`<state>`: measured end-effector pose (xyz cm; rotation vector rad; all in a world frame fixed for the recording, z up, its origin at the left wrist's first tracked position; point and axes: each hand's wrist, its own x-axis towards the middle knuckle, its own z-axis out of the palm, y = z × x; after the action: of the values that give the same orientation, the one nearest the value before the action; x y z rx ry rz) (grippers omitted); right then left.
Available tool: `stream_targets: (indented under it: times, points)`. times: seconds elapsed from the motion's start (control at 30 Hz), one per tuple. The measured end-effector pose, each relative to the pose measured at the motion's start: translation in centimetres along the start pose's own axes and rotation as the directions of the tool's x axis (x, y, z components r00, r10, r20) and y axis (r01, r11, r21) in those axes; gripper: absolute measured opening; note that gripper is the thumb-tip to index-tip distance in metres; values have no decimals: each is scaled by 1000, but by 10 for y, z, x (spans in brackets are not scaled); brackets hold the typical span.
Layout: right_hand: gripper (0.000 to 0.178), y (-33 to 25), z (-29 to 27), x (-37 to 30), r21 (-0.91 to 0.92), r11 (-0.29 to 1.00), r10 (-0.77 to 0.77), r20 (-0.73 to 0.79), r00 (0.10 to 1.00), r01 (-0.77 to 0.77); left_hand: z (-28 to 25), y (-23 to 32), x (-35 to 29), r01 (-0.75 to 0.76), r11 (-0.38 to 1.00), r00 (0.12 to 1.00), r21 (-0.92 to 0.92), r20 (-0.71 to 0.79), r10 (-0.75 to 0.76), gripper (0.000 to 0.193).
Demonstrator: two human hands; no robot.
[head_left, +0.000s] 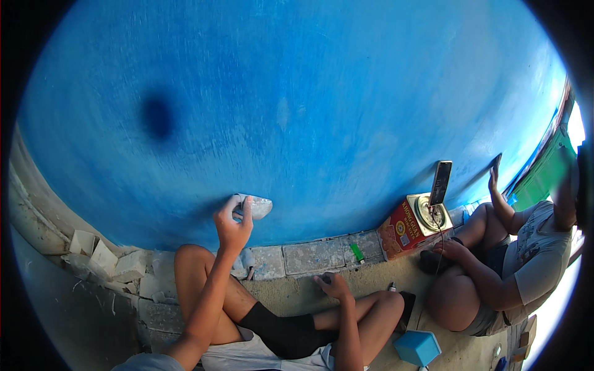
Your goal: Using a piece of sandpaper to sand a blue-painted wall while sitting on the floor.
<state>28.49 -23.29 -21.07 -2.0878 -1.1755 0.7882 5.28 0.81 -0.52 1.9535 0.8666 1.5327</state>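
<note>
My left hand (234, 224) reaches up to a blue painted wall (297, 123). Its fingers and thumb close round a pale, flat, half-round piece (260, 206) that lies against the wall; its exact kind is unclear. Around it the paint looks lighter and streaked. Lower down, my right hand (336, 286) is near my bent leg, away from the wall. Its fingers are curled round a small dark thing (322, 279), too hidden to name.
On the right stands a red biscuit tin (396, 233), with a phone (440, 182) upright on top. Beyond it a seated person (526, 266) holds a dark flat thing (496, 162) at the wall. A green lighter-like item (357, 252), broken blocks (102, 256) and a light-blue container (417, 348) lie around.
</note>
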Motion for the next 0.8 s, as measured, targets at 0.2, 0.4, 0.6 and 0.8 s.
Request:
stream_targets:
  times: [0.2,0.4,0.6,0.8]
  points:
    - [46,-3,-2,1,-53,998,14,-4,1000,-14,28,-8,-41,-133,968,940,212,337,56,10]
    - [45,-4,-2,-2,-28,999,14,-5,1000,-14,18,6,2,-20,996,998,-82,-61,15,12]
    - [45,-1,-3,2,7,1000,28,20,999,-28,44,-4,-36,-44,995,988,85,151,31,15]
    - [44,-7,-5,-4,-69,994,-83,-31,996,81,49,-5,-30,-80,996,992,26,101,77,17]
